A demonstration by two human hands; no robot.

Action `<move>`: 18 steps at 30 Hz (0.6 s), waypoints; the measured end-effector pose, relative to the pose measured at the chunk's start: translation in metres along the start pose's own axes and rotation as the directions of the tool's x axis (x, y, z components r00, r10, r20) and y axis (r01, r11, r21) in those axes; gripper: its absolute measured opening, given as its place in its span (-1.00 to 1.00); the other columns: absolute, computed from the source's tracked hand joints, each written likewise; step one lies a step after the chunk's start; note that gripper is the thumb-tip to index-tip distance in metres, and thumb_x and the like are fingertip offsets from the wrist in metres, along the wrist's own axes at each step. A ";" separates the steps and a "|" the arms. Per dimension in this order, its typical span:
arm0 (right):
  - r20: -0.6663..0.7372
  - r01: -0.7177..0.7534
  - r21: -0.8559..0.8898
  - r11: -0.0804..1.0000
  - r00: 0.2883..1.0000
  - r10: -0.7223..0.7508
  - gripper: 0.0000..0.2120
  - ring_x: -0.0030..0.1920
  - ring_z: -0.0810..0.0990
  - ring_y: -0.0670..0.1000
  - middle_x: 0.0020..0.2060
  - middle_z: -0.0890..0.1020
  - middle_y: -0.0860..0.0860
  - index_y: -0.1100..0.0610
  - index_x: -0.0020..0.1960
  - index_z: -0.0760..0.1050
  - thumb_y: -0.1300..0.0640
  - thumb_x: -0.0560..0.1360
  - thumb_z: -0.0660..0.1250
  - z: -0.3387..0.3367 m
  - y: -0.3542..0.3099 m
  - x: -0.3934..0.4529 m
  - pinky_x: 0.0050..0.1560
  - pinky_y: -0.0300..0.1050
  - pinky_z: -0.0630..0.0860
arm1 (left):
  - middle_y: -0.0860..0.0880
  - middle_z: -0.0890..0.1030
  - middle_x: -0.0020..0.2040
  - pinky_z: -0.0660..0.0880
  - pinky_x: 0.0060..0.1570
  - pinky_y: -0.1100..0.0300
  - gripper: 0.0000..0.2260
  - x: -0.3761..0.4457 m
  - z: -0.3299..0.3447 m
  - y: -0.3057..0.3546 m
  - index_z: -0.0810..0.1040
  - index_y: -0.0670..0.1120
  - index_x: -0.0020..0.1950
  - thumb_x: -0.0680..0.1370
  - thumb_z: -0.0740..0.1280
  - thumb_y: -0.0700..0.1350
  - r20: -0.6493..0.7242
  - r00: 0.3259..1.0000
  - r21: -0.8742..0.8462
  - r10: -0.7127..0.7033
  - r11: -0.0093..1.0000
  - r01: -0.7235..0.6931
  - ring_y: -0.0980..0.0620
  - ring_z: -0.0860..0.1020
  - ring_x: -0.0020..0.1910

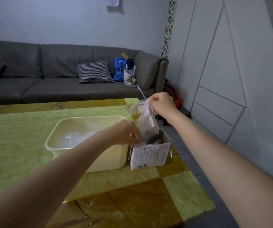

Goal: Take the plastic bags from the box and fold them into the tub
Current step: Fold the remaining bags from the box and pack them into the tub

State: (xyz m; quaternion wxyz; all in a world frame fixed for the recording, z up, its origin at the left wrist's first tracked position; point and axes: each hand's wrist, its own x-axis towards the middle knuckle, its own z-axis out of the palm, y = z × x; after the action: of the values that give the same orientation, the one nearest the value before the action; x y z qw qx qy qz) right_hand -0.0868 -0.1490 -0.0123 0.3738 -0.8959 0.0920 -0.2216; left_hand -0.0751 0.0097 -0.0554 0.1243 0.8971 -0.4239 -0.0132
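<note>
A small white cardboard box (149, 156) with printed text stands open on the table, right of a cream plastic tub (107, 159). My right hand (163, 105) pinches the top of a clear plastic bag (146, 122) held up out of the box, its lower end still inside. My left hand (126, 133) rests at the box's near-left rim, fingers curled down and pinching the plastic there. Crumpled clear bags (76, 136) lie inside the tub.
The table (25, 155) has a green and brown glossy top, with its right edge close beside the box. A grey sofa (50, 79) with a checked cushion (94, 72) and bags stands behind. White cabinet panels (231, 79) fill the right side.
</note>
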 end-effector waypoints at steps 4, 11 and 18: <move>0.025 -0.146 0.494 0.857 0.988 0.154 -0.72 -0.43 0.46 -0.01 -0.47 0.47 0.05 0.20 -0.19 0.53 0.40 0.47 0.08 -0.005 -0.015 0.002 -0.40 -0.20 0.46 | -0.07 0.53 0.07 0.47 -0.14 0.23 -0.77 -0.003 -0.024 -0.004 0.47 -0.14 0.07 0.51 0.34 -0.03 -0.215 0.881 -0.724 -0.422 0.674 0.146 0.01 0.51 0.00; 0.272 -0.293 0.899 0.326 0.956 0.108 -0.74 -0.20 0.61 0.07 -0.13 0.57 0.17 0.24 -0.08 0.45 0.43 0.56 0.03 -0.010 -0.015 -0.010 -0.16 -0.07 0.62 | -0.21 0.42 0.18 0.58 -0.06 0.04 -0.50 -0.017 -0.044 -0.015 0.37 -0.12 0.24 0.46 0.31 0.19 0.286 0.833 -0.958 -0.474 -0.121 0.260 -0.18 0.50 0.14; 0.553 -0.419 0.598 0.683 0.833 0.026 -0.72 -0.10 0.57 0.01 -0.06 0.57 0.08 0.15 0.01 0.47 0.44 0.47 0.12 -0.010 0.003 -0.024 -0.03 -0.05 0.49 | -0.11 0.56 -0.05 0.50 -0.13 0.24 -0.75 -0.017 -0.054 -0.014 0.50 -0.22 0.18 0.51 0.34 -0.22 0.029 0.770 -0.985 -0.638 0.112 0.130 0.04 0.54 -0.14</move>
State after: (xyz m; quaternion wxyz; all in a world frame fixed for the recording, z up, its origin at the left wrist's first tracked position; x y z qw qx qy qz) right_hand -0.1129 -0.1500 -0.0162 0.7188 -0.6932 0.0135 0.0505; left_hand -0.0682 0.0425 -0.0082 0.7208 0.6830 -0.0292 -0.1146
